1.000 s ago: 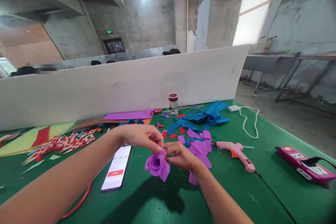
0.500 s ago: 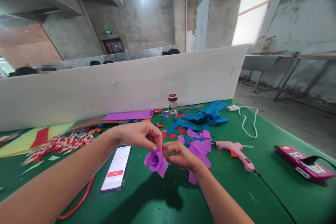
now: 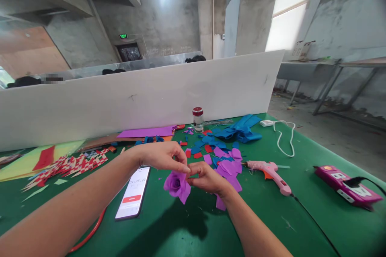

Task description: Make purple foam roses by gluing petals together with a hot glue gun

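Observation:
A purple paper flower with a spiral centre hangs above the green table, its face turned toward me. My left hand reaches over its top, thumb and fingers pinched at the upper right edge of the petals. From the right, my right hand pinches at the flower's right side, its fingertips close to those of the left. The back of the flower is hidden by the petals and fingers. Loose purple petals lie beyond and beside my right hand.
A lit phone lies below my left forearm. Rightward are a pink glue gun, a magenta device and a white cable. A lidded jar, blue paper and a white partition stand or lie farther back.
My left fingertips have shifted slightly right, closer to my right fingertips. The flower has moved a little left and turned slightly.

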Demonstrator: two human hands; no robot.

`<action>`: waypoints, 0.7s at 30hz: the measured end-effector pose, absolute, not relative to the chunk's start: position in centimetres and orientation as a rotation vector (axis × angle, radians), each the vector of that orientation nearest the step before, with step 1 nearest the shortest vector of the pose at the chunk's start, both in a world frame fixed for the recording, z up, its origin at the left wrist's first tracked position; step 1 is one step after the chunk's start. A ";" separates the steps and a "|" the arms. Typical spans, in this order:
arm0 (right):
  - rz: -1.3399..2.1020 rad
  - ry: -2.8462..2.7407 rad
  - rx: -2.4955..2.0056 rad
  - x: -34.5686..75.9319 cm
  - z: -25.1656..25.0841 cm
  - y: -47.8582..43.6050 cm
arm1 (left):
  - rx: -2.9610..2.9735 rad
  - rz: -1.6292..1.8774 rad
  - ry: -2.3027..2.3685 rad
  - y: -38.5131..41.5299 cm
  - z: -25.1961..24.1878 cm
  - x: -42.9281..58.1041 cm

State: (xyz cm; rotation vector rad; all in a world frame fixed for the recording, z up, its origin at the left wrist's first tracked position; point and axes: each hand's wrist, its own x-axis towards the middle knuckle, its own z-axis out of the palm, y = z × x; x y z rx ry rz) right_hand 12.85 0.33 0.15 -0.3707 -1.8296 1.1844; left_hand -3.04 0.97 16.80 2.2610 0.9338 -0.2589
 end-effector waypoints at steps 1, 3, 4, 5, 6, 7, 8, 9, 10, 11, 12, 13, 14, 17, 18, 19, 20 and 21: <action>1.187 -1.826 -0.380 12.8 0.1 0.3 | 2.250 -0.266 0.929 1.0 16.7 -3.0; 1.199 -1.821 -0.391 12.8 0.0 0.4 | 2.216 -0.250 0.917 0.9 16.5 -2.9; 1.206 -1.820 -0.394 12.8 0.0 0.3 | 2.205 -0.228 0.904 0.9 16.6 -2.9; 1.212 -1.820 -0.396 12.8 0.0 0.3 | 2.199 -0.199 0.885 0.8 16.6 -2.9; 1.215 -1.820 -0.394 12.9 0.1 0.3 | 2.198 -0.171 0.863 0.8 16.7 -3.0; 1.213 -1.820 -0.388 12.9 0.1 0.3 | 2.197 -0.148 0.840 0.8 16.9 -3.0; 1.207 -1.820 -0.380 12.9 0.2 0.3 | 2.194 -0.129 0.819 0.7 17.0 -3.1; 1.198 -1.821 -0.372 13.0 0.3 0.3 | 2.189 -0.114 0.802 0.7 17.2 -3.2; 1.189 -1.825 -0.364 13.0 0.4 0.3 | 2.183 -0.101 0.790 0.7 17.3 -3.3; 1.181 -1.829 -0.362 13.1 0.4 0.3 | 2.178 -0.088 0.780 0.7 17.5 -3.4; 1.174 -1.833 -0.366 13.1 0.5 0.3 | 2.174 -0.072 0.778 0.6 17.7 -3.6; 1.166 -1.835 -0.376 13.1 0.5 0.3 | 2.170 -0.051 0.785 0.6 17.9 -3.8; 1.158 -1.835 -0.386 13.0 0.5 0.3 | 2.166 -0.028 0.805 0.6 18.1 -4.0; 1.146 -1.835 -0.400 12.9 0.5 0.3 | 2.152 0.049 0.918 0.5 18.5 -4.6; 1.147 -1.835 -0.400 12.9 0.4 0.3 | 2.157 0.057 0.950 0.5 18.5 -4.8; 1.151 -1.836 -0.397 12.9 0.4 0.3 | 2.170 0.048 0.964 0.6 18.5 -5.0; 1.155 -1.838 -0.392 12.9 0.4 0.3 | 2.187 0.021 0.958 0.6 18.5 -5.2; 1.156 -1.840 -0.386 12.9 0.4 0.4 | 2.205 -0.015 0.934 0.6 18.4 -5.4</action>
